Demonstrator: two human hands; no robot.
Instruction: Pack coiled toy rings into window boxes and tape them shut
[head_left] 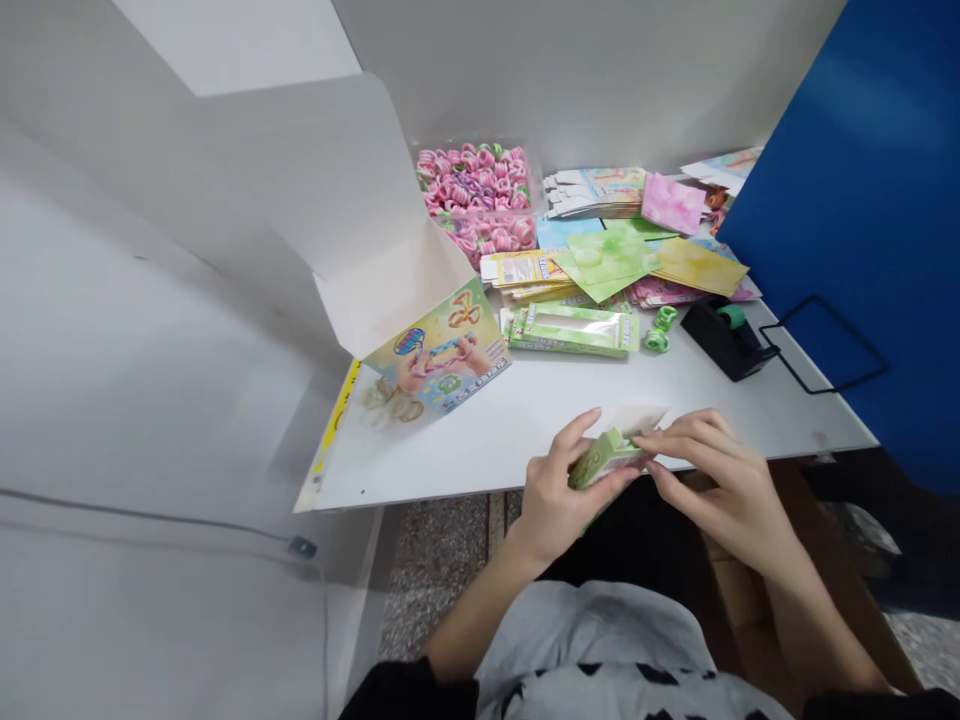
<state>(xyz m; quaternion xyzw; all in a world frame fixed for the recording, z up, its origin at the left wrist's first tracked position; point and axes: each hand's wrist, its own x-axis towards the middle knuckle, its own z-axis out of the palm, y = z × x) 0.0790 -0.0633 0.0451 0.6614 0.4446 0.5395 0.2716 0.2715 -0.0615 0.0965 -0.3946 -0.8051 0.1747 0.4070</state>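
Observation:
A small green printed box [598, 459] is held just above the table's front edge. My left hand [559, 495] wraps round its side, thumb along the near face. At the box's right end, the fingers of my right hand [712, 480] pinch a flap or edge; exactly what lies between them is hidden. A pale flap [641, 418] stands up behind the fingers. Beyond my hands, flat green boxes with clear windows [574, 330] lie stacked, with green coiled rings [658, 332] at their right.
An open display carton [450, 350] stands at the left, by loose pale rings [391, 402]. A clear bin of pink coils [480, 190] is at the back. Coloured cards [611, 260] and a black tape dispenser [727, 338] sit to the right, near a blue panel [847, 220].

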